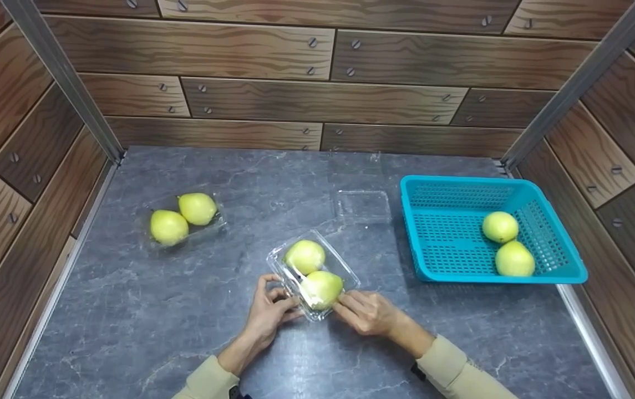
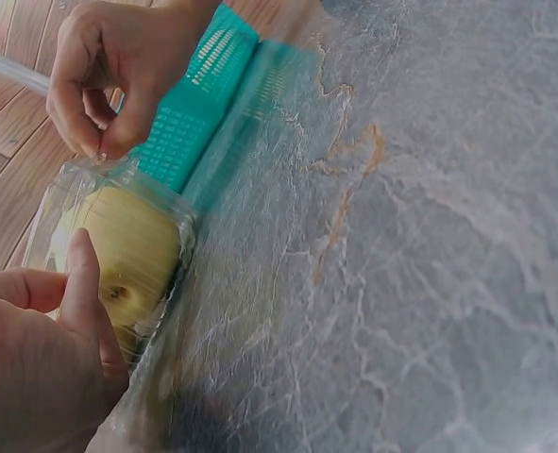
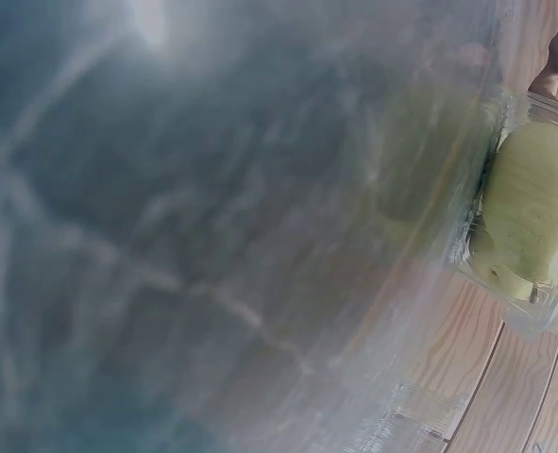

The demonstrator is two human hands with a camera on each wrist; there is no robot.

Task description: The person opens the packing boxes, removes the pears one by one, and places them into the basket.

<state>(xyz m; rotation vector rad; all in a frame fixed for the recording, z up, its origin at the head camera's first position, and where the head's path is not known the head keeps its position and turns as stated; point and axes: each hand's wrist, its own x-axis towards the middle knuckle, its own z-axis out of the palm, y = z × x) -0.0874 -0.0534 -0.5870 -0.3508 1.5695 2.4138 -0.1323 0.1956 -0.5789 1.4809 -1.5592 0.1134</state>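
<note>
Centrally, the clear container stands at an angle on the grey worktop — presumably turned so that both hands can reach its near end together. Two yellow-green fruits sit inside, touching or nearly so; the container walls appear to stop them rolling. The left hand grips the left edge, thumb and forefinger closing on the plastic; the remaining fingers are partly hidden, so their spread cannot be told. This hold likely steadies the container. The right hand pinches the opposite edge between thumb and fingertips — a grip suited to light, precise force on thin plastic. A second clear container with two fruits lies well apart to the left. At right, the teal basket confines two loose fruits. Just beside it lies a thin clear plastic piece, outside the hands' working zone.
</note>
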